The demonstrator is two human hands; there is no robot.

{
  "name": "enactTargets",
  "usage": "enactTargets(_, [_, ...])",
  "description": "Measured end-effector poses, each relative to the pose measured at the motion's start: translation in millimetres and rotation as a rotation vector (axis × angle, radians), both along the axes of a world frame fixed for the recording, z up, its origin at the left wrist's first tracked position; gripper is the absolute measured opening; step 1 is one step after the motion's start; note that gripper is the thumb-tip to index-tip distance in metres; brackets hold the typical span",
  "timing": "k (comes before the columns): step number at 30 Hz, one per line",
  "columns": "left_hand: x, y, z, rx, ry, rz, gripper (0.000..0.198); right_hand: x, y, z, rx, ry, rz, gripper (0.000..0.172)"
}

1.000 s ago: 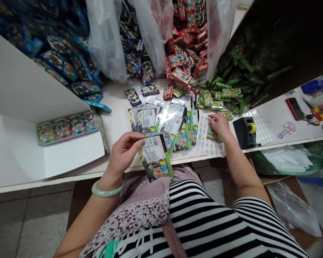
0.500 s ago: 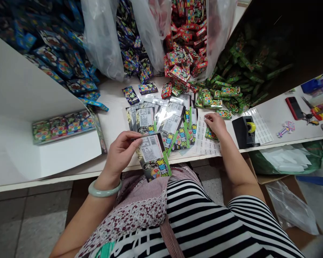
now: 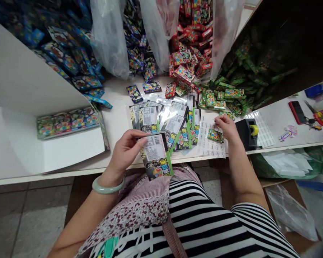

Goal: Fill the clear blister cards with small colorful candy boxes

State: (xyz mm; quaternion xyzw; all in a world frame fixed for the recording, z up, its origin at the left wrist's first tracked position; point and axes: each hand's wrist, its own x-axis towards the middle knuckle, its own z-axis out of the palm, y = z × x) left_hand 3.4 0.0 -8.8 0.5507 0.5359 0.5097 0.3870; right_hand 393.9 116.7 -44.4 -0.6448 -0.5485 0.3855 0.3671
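Observation:
My left hand is closed on a black and green printed pouch with a white barcode label, held over the table's front edge. My right hand rests on a white sticker sheet, fingers bent and pinched at the sheet. A small green candy pack lies on the sheet just beside and partly under that hand. A fanned row of similar pouches lies on the table between my hands.
Heaps of small packs lie at the back: blue, red, green, some in clear plastic bags. A white carton with filled packs is at left. A black tape dispenser, red phone and scissors are at right.
My right hand has shifted slightly right along the sticker sheet, uncovering the green pack. My left hand still holds the pouch in about the same place.

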Motion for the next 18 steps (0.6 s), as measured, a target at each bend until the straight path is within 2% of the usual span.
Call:
enactTargets(2, [5,1,-0.5,0.037,-0.011,-0.021,0.015,-17,-4,23.7,0.014,0.098,0.098,0.031])
enactTargets(6, [14,3,-0.7,0.065,-0.01,-0.053,0.014,-90,-21,81.4,-0.014,0.232,0.613,0.025])
enactTargets(9, [17,2,2.2,0.08,0.02,-0.069,0.011,-149,-28,110.2,0.001,0.198,0.91,0.022])
enactTargets(11, [16,0,5.1,0.091,0.033,-0.077,0.01,-176,-26,116.2,0.019,0.13,1.003,0.022])
enactTargets(13, [15,-2,7.5,0.101,0.028,-0.088,0.009,-192,-21,114.6,0.007,0.058,1.061,0.022])
enactTargets(18, [11,-2,8.1,0.102,-0.012,-0.112,0.011,-203,-14,107.3,-0.056,-0.059,1.086,0.024])
